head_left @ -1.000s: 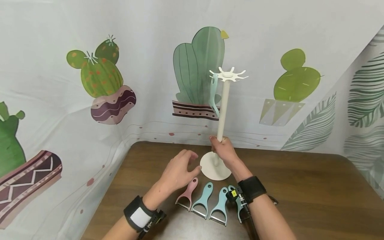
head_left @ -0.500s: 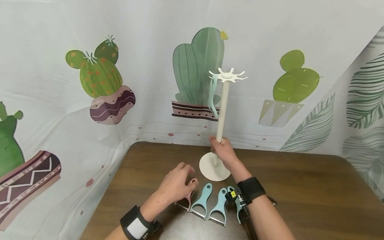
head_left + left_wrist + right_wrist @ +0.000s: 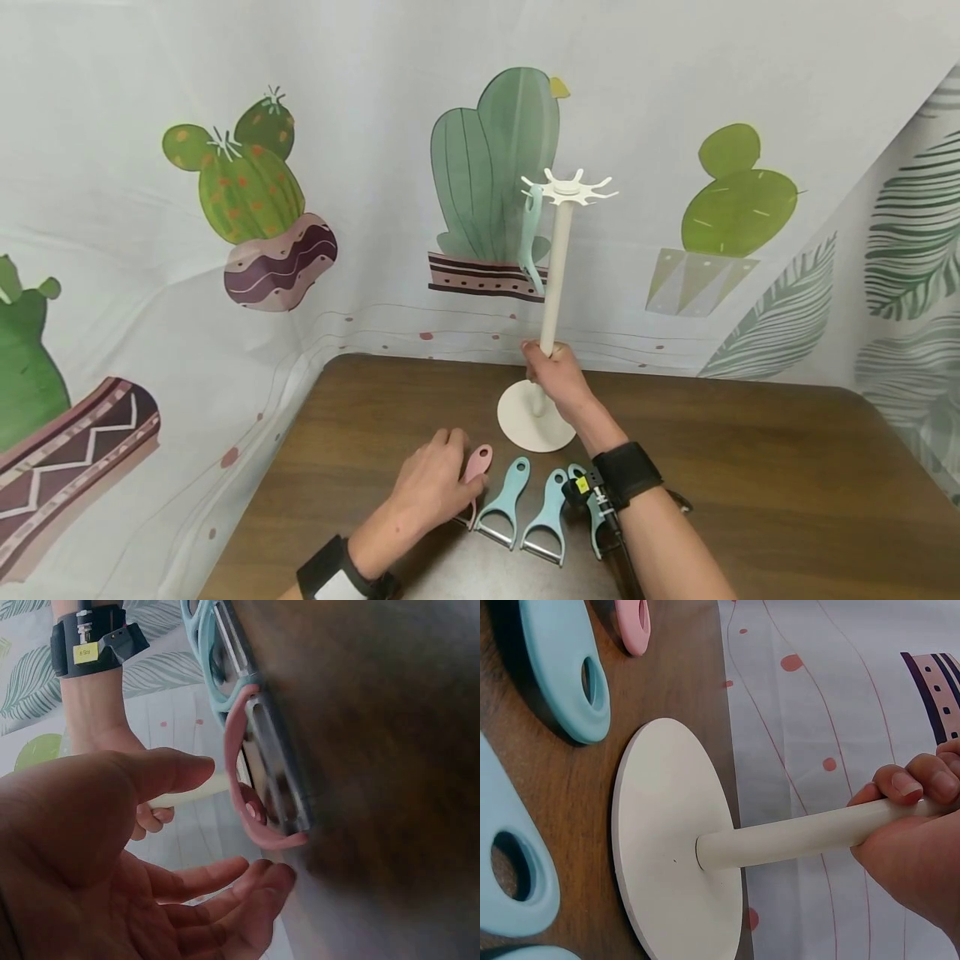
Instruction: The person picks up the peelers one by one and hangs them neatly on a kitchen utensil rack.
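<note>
My right hand [image 3: 561, 375] grips the pole of a white hook stand [image 3: 556, 283] low down, above its round base [image 3: 667, 840]. One light blue Y-shaped peeler [image 3: 531, 223] hangs from a hook on the stand's left side. On the table, my left hand [image 3: 431, 479] is over a pink peeler [image 3: 480, 458], covering part of it. In the left wrist view the thumb and fingers of that hand are spread apart on either side of the pink peeler [image 3: 232, 750], not closed on it.
To the right of the pink one lie more light blue peelers [image 3: 513, 483] in a row, the last partly behind my right wrist's camera. A cloth printed with cacti [image 3: 375, 208] rises behind the brown wooden table [image 3: 750, 467].
My left hand has come down and toward me, from beside the stand's base to the pink peeler. The right hand keeps its grip on the pole.
</note>
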Demonstrator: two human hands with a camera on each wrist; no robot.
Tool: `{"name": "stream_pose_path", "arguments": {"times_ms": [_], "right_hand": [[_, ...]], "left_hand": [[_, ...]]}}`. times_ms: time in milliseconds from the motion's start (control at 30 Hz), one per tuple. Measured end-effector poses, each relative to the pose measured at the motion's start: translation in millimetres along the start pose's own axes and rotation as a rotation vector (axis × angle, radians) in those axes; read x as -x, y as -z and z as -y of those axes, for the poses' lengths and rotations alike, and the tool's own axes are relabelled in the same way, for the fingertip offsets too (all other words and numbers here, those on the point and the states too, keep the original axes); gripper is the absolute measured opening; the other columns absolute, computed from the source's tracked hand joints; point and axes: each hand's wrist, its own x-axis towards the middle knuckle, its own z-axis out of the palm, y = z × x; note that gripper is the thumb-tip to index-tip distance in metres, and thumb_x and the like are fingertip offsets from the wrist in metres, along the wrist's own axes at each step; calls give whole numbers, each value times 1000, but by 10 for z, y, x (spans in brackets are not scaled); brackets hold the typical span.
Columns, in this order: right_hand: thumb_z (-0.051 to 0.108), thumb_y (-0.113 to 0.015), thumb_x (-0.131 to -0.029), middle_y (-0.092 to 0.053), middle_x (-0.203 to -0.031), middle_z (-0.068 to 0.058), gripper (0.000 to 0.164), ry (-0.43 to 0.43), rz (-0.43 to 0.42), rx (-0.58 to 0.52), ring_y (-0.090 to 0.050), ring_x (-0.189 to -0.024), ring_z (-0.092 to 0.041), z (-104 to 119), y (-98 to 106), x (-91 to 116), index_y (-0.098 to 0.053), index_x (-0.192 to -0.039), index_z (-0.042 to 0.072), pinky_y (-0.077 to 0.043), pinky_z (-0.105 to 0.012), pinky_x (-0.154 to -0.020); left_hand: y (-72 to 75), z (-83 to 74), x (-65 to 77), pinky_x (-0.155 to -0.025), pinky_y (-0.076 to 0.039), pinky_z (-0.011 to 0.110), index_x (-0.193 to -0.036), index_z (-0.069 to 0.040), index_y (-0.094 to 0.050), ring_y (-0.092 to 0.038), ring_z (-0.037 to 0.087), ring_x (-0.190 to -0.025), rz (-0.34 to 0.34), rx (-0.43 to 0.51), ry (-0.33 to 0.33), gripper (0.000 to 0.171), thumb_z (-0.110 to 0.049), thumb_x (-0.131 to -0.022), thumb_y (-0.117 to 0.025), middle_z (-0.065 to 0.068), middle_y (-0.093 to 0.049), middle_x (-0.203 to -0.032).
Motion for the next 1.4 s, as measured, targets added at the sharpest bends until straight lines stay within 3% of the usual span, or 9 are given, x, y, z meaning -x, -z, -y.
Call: {"name": "stream_pose_path", "arguments": {"times_ms": [667,1167,1400], "right_hand": [[25,-55,-110,-40,-58,5,50,21,15,-15,-39,-63,-16,10,14,-9,-48,-62,11,-40,-35,-74],[28,-55,-110,-39,-56,5,52,22,9,18,-39,-63,-18,10,13,-7,-49,-62,10,-39,-36,-75],[28,-55,-110,-39,-57,3,52,17,8,19,-38,-63,-19,-1,2,6,-50,-63,8,-36,-37,-74]], "left_hand": [[-62,12,18,-59,-49,34,-101,-4,-63,-57,17,-68,15,107,2,36,-18,-80,-89,3,-61,-84],[-64,22,6,-58,-48,32,-101,-3,-61,-56,16,-67,24,108,-8,36,-16,-80,-88,3,-60,-83],[-50,14,0,-57,-47,29,-105,-6,-62,-56,14,-66,-5,141,-14,35,-16,-82,-86,1,-59,-82]]}}
